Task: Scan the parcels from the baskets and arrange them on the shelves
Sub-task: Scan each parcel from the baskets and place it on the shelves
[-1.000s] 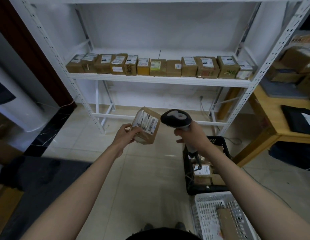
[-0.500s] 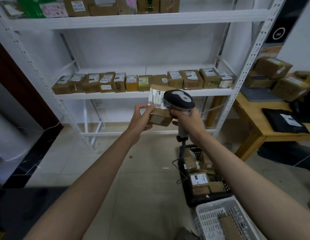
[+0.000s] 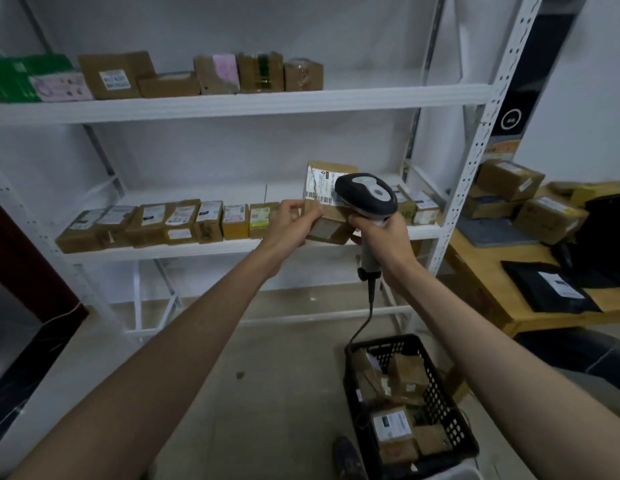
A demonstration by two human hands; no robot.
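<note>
A: What could go wrong for the person at the white shelving unit (image 3: 474,147)?

B: The biggest risk is a bad read. The scanner (image 3: 367,195) sits right against the parcel (image 3: 327,216), its head covering part of the label, so the barcode may not register. A smaller one: the left hand (image 3: 291,223) only pinches the parcel's left edge with fingers and thumb, in front of the unit's middle shelf, so a nudge from the scanner could twist it loose. The right hand (image 3: 384,233) is wrapped firmly round the scanner's handle, and its cord hangs down toward the basket, where it might snag.

A: And the containers?

B: The unit comes first: its top shelf carries a green packet and several brown boxes, the middle one a row of small labelled cartons. Below and right of the unit, on the floor, the black basket (image 3: 457,414) has a heap of brown parcels, one showing a white label.
</note>
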